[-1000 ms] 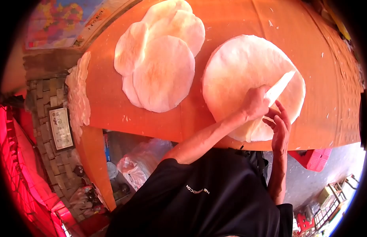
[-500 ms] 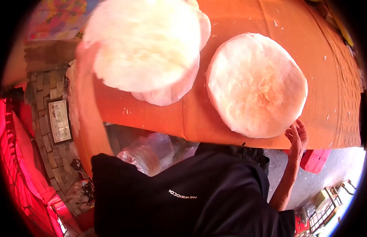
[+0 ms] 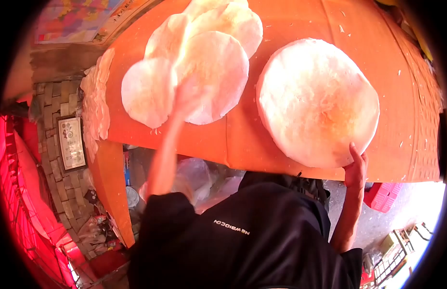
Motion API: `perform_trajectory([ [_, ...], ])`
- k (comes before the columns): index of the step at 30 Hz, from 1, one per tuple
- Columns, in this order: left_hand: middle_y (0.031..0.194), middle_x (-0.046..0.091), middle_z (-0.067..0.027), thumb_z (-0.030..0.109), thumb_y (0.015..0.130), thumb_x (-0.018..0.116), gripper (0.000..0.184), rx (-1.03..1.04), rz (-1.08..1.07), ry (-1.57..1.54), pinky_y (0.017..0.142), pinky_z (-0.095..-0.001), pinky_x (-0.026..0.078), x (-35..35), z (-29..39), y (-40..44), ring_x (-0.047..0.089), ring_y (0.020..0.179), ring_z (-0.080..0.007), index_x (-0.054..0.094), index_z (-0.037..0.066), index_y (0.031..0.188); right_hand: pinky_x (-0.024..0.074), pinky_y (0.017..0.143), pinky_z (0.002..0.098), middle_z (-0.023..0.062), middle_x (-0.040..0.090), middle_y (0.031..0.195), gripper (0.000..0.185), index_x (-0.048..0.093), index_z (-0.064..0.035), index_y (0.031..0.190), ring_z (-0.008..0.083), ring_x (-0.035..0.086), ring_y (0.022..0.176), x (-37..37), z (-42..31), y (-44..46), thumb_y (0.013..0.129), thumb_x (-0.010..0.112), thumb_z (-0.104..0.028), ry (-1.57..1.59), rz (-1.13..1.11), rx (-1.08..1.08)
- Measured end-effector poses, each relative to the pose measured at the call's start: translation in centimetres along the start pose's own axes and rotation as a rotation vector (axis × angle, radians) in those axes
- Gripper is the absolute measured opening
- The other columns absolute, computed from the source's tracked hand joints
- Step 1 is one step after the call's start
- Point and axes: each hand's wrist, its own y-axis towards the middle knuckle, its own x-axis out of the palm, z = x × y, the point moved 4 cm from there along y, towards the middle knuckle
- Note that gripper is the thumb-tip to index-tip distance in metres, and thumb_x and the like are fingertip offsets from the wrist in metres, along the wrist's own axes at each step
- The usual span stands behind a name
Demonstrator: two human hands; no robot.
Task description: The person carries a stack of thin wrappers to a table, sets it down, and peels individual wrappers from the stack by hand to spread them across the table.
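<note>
On the orange table [image 3: 209, 142], a large thick white round [image 3: 315, 101] lies flat at the right. My right hand [image 3: 356, 166] is at its near right edge, thumb on top and the other fingers mostly hidden. A pile of thinner white rounds [image 3: 223, 72] overlaps at the left, with a smaller round [image 3: 149, 91] at its near left side. My left hand [image 3: 192, 98] is over the near part of this pile, smeared by motion; whether it holds anything cannot be made out.
Crumpled whitish sheets [image 3: 96, 96] line the table's left edge. Clear plastic bags [image 3: 197, 180] are below the near edge. A pink crate [image 3: 383, 196] stands beneath the table at the right. A framed paper [image 3: 71, 143] and red cloth [image 3: 28, 192] are at the far left.
My left hand swung left with a large pale sheet, then came back over the pile. Another round now shows at the pile's near left. My right hand moved onto the thick round's edge.
</note>
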Motion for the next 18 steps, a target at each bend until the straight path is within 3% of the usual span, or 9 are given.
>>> perform_trajectory([
  [2,0.110,0.063,-0.0118,0.020,0.082,0.074,0.053,0.030,-0.211,-0.224,0.087,-0.0330,0.051,9.5,5.9,-1.7,0.060,0.102,-0.0191,0.054,-0.004,0.126,0.0528,0.085,0.0399,0.0133,0.060,0.117,0.045,0.050,0.0023,0.126,0.0245,0.061,0.106,1.5,-0.2,-0.2,0.092,0.061,-0.024,-0.017,-0.020,-0.042],
  [5,0.123,0.057,-0.0257,0.034,0.075,0.080,0.086,0.206,-0.552,-0.456,0.095,-0.0384,0.047,19.9,15.1,-5.6,0.056,0.118,-0.0305,0.038,-0.006,0.139,0.0509,0.087,0.0383,0.0136,0.058,0.122,0.050,0.046,0.0023,0.131,0.0248,0.061,0.107,4.4,-1.1,-0.8,0.095,0.057,-0.030,-0.031,-0.049,-0.146],
  [7,0.126,0.053,-0.0293,0.036,0.071,0.081,0.092,0.405,-0.516,-0.269,0.096,-0.0408,0.046,21.2,20.8,-7.3,0.054,0.117,-0.0389,0.037,-0.010,0.137,0.0457,0.096,0.0392,0.0151,0.051,0.133,0.058,0.034,0.0005,0.142,0.0271,0.054,0.117,5.8,-1.3,-1.0,0.098,0.047,-0.035,0.264,-0.287,-0.142],
  [8,0.126,0.053,-0.0293,0.036,0.071,0.081,0.092,0.408,-0.522,-0.269,0.096,-0.0408,0.046,21.7,21.1,-7.8,0.054,0.117,-0.0389,0.037,-0.010,0.137,0.0397,0.102,0.0403,0.0161,0.047,0.138,0.063,0.029,0.0002,0.145,0.0281,0.048,0.126,6.6,-2.1,-1.6,0.101,0.036,-0.044,0.205,-0.163,-0.224],
  [11,0.123,0.053,-0.0305,0.036,0.068,0.082,0.091,0.496,-0.344,-0.150,0.092,-0.0438,0.048,21.3,21.7,-8.5,0.055,0.113,-0.0412,0.040,-0.011,0.134,0.0425,0.099,0.0399,0.0168,0.045,0.140,0.067,0.032,0.0004,0.144,0.0277,0.042,0.131,7.2,-2.6,-1.8,0.100,0.032,-0.050,0.453,-0.304,-0.120],
  [13,0.117,0.056,-0.0302,0.033,0.067,0.082,0.087,0.584,-0.203,-0.088,0.088,-0.0455,0.049,18.8,22.8,-9.2,0.056,0.109,-0.0408,0.042,-0.011,0.130,0.0444,0.096,0.0407,0.0191,0.047,0.137,0.073,0.031,0.0001,0.144,0.0286,0.049,0.124,7.3,-2.0,-1.1,0.099,0.027,-0.057,0.353,-0.279,-0.140],
  [15,0.109,0.059,-0.0245,0.028,0.070,0.077,0.082,0.604,-0.189,-0.011,0.087,-0.0441,0.049,18.1,23.0,-9.7,0.059,0.100,-0.0395,0.040,-0.010,0.133,0.0463,0.092,0.0408,0.0212,0.049,0.134,0.079,0.032,0.0015,0.144,0.0293,0.055,0.114,9.0,-2.2,-1.2,0.097,0.027,-0.061,0.375,-0.523,-0.101],
  [17,0.102,0.062,-0.0253,0.013,0.076,0.073,0.066,0.563,-0.057,-0.089,0.075,-0.0430,0.053,17.6,21.5,-9.8,0.063,0.091,-0.0389,0.045,-0.007,0.131,0.0475,0.089,0.0407,0.0213,0.052,0.130,0.084,0.036,0.0025,0.142,0.0287,0.058,0.105,10.0,-2.3,-0.9,0.094,0.025,-0.066,0.295,-0.504,-0.136],
  [18,0.092,0.065,-0.0191,0.002,0.079,0.060,0.048,0.509,-0.014,-0.096,0.069,-0.0408,0.053,16.9,21.3,-9.3,0.064,0.085,-0.0357,0.050,-0.002,0.126,0.0475,0.089,0.0404,0.0211,0.053,0.129,0.084,0.039,0.0011,0.141,0.0279,0.059,0.105,10.7,-3.0,-1.3,0.094,0.023,-0.067,0.222,-0.494,-0.161],
])
